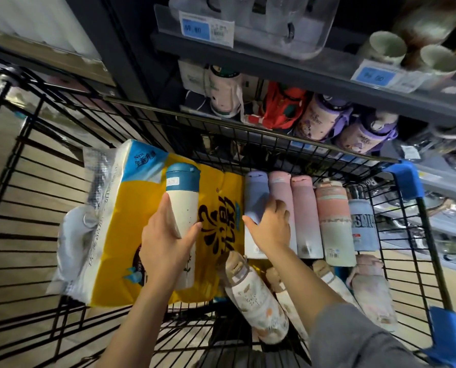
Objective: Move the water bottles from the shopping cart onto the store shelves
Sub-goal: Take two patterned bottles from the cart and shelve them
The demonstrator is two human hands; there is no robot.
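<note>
My left hand [165,240] grips a cream bottle with a teal lid [183,197], held above the yellow pack in the shopping cart [404,179]. My right hand [270,227] reaches onto a lavender bottle [256,197], fingers spread over it and the pink bottle [281,189] beside it. Further right lie another pink bottle [305,208], a peach-and-green bottle [334,221] and a blue lettered bottle [362,224]. Nearer me lie a floral bottle [256,298] and a pale pink bottle [373,290]. The store shelves [327,78] rise just beyond the cart.
A yellow pack of tissue rolls [131,216] fills the cart's left half. The lower shelf holds a white bottle [224,88], a red one [280,104] and purple ones [325,115]. Mugs [386,46] and price tags [205,27] sit on the upper shelf.
</note>
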